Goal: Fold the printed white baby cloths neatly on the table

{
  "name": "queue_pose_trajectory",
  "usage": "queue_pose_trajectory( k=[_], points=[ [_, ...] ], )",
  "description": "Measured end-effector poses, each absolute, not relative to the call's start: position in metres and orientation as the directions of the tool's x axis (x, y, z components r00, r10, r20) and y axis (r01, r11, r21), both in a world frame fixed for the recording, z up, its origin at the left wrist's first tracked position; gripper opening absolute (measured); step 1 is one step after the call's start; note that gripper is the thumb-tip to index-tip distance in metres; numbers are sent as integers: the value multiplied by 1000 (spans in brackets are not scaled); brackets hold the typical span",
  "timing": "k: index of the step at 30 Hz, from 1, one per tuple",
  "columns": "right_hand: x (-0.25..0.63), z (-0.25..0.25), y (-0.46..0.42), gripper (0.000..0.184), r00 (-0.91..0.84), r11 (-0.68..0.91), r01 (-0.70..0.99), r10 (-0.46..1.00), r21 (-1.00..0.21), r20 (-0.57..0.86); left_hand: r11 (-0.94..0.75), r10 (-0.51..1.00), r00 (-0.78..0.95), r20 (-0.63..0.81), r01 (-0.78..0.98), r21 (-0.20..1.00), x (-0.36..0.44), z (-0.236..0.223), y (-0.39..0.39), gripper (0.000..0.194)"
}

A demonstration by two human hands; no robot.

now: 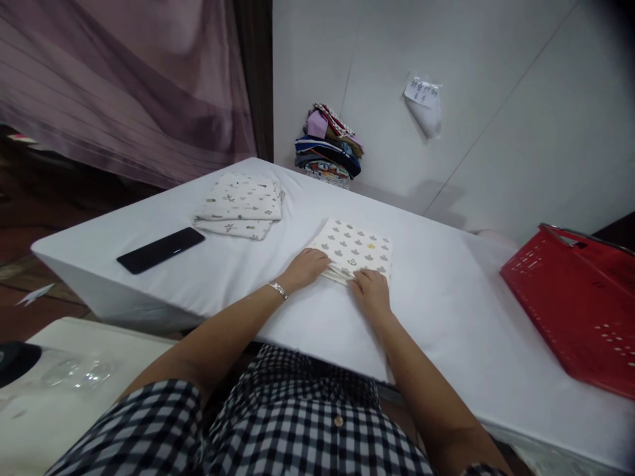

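A folded white cloth [354, 244] with grey cloud-like prints and a few coloured ones lies on the white-covered table in front of me. My left hand [308, 266] is closed on its near left corner, a bracelet on that wrist. Along the near edge, towards the right, the curled fingers of my right hand [372, 291] grip the cloth's layers. Between the two hands the layered edge shows slightly parted. Some fingertips are hidden under or behind the fabric.
On the table [436, 317], a second folded patterned cloth [243, 201] lies to the left near a black phone-like slab [161, 250]. A red basket [575, 304] stands at the right. Stacked clothes [330, 149] sit beyond the far edge, beside the wall.
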State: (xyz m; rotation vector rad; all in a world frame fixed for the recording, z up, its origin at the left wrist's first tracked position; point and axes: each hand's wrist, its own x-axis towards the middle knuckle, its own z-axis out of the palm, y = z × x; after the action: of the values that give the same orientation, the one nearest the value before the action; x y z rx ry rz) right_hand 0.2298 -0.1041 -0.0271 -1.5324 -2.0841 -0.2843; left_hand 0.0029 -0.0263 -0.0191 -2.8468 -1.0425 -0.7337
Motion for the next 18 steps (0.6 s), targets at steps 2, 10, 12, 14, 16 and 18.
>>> queue_pose_trajectory(
  k=[2, 10, 12, 14, 16, 18],
  points=[
    [228, -25, -104, 21, -211, 321, 938, 826, -127, 523, -775, 600, 666, 442, 620, 118, 4, -20, -26, 26],
    [225, -18, -103, 22, -201, 276, 954, 880, -119, 430, -796, 529, 737, 422, 603, -56, 3, -16, -23, 22],
    [226, -17, -102, 23, -203, 279, 952, 885, -129, 419, -803, 494, 761, 420, 585, -117, 5, -10, -20, 20],
    [226, -18, -101, 24, -194, 282, 948, 881, -149, 432, -801, 460, 772, 439, 574, -170, 9, -4, -15, 20],
    [227, -21, -101, 25, -173, 275, 948, 868, -160, 466, -793, 438, 764, 474, 577, -196, 11, -1, -12, 23],
    [227, -24, -101, 25, -161, 268, 952, 848, -147, 505, -797, 422, 760, 494, 571, -197, 11, -3, -11, 25]
  ],
)
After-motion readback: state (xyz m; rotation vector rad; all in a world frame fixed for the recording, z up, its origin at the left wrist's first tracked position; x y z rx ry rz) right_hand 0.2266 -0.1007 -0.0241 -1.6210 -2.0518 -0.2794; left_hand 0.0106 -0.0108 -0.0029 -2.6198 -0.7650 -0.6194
